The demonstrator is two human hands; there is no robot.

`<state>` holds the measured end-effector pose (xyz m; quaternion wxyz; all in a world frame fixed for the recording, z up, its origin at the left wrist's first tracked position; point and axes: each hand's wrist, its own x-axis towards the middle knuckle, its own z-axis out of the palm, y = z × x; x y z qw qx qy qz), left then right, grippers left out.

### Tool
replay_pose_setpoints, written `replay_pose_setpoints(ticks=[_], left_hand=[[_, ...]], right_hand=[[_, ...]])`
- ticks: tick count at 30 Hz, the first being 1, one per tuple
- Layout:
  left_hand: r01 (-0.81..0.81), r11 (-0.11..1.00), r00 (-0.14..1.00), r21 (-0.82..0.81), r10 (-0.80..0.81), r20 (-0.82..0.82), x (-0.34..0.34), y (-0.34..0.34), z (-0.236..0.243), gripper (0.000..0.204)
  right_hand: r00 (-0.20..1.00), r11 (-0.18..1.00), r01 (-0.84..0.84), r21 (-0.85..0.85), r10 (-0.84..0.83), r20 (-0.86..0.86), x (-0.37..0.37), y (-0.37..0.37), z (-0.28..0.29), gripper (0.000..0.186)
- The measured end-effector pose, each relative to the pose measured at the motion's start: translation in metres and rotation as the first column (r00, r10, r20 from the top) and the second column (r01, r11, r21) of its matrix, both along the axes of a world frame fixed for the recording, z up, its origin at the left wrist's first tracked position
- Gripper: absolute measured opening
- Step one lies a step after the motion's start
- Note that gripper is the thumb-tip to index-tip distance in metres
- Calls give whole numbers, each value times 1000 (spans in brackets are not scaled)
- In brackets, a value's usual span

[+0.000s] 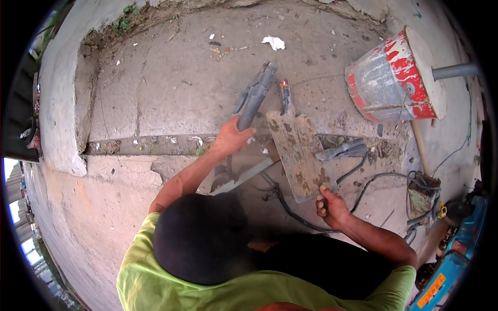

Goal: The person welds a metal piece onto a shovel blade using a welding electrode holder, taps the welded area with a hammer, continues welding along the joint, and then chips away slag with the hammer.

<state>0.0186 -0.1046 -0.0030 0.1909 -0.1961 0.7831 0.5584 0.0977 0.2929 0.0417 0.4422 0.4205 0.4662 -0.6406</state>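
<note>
My left hand [234,137] is wrapped round the grey handle of a welding electrode holder [257,90], angled up and away from me. My right hand [332,206] grips the near edge of a rusty, mottled metal plate [298,153], like a shovel blade. Its narrow socket at the far end has a small glowing orange spot at the tip [284,83]. Another grey clamp [337,153] sits at the plate's right side, with a black cable. A pale straight bar [243,175] lies beneath, between my hands. A black rounded mask or helmet [197,238] fills the lower middle.
A red-and-white bucket [378,83] with a grey pipe [456,70] stands upper right, a wooden handle [417,145] beside it. Cables [290,212] snake across the ground to a small box [423,197]. Blue equipment [461,243] is at far right. A broken concrete ledge [83,119] borders the left.
</note>
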Motion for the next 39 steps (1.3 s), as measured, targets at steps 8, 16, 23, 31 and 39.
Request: replay_pose_setpoints(ticks=[8,16,23,31,39], left_hand=[[2,1000,1000,4,-2,3,0,-1,-8,43],[117,992,992,-37,-118,-39,-2,-2,-10,56],[90,990,993,-109,-81,83,-3,1,0,49],[309,926,929,-219,-343,-138,-8,0,-3,58],[-11,997,988,-72,0,-152,8,-3,-12,45]], right_hand=[[999,998,24,58,-22,-35,-1,-7,5,35],[999,995,-38,-90,37,-11,0,6,-4,29],[1000,1000,-13,-27,12,-21,1,4,-5,29],[999,999,27,33,-25,-44,6,8,-10,28],[999,997,-34,71,36,-15,-2,-6,6,35]])
